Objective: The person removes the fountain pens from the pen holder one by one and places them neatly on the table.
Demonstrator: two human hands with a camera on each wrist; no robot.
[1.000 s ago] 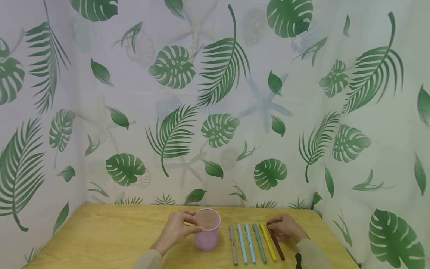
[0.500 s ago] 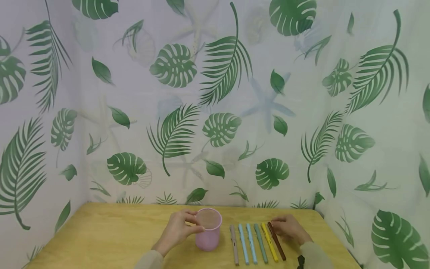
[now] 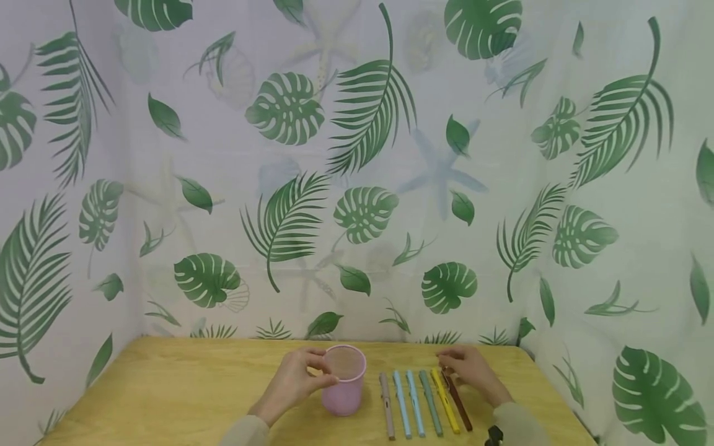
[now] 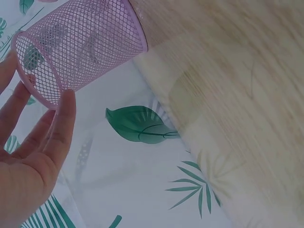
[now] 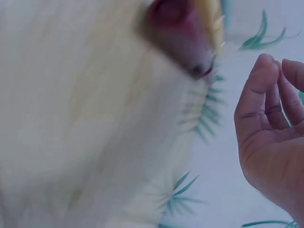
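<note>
My left hand (image 3: pixel 295 381) holds the rim of a pink mesh pen holder (image 3: pixel 343 397), which stands upright on the table. In the left wrist view, thumb and fingers sit on either side of the mesh cup's rim (image 4: pixel 38 80). My right hand (image 3: pixel 474 373) hovers over the far ends of a row of pens, its fingers loosely bent. Nearest to it lie a dark brown pen (image 3: pixel 460 409) and a yellow pen (image 3: pixel 446 402). The right wrist view shows this hand (image 5: pixel 270 128) apart from the blurred brown pen (image 5: pixel 183 40), with nothing visible in its fingers.
Left of the yellow pen lie a green pen (image 3: pixel 431 402), two light blue pens (image 3: pixel 401 406) and a greyish-brown pen (image 3: pixel 387 409), roughly parallel. The wooden table (image 3: pixel 184 390) meets a leaf-printed curtain (image 3: pixel 357 155) at the back and sides.
My right hand has moved from beside the brown pen's far end to slightly up and left, over the pens. The left hand and pen holder have stayed in place.
</note>
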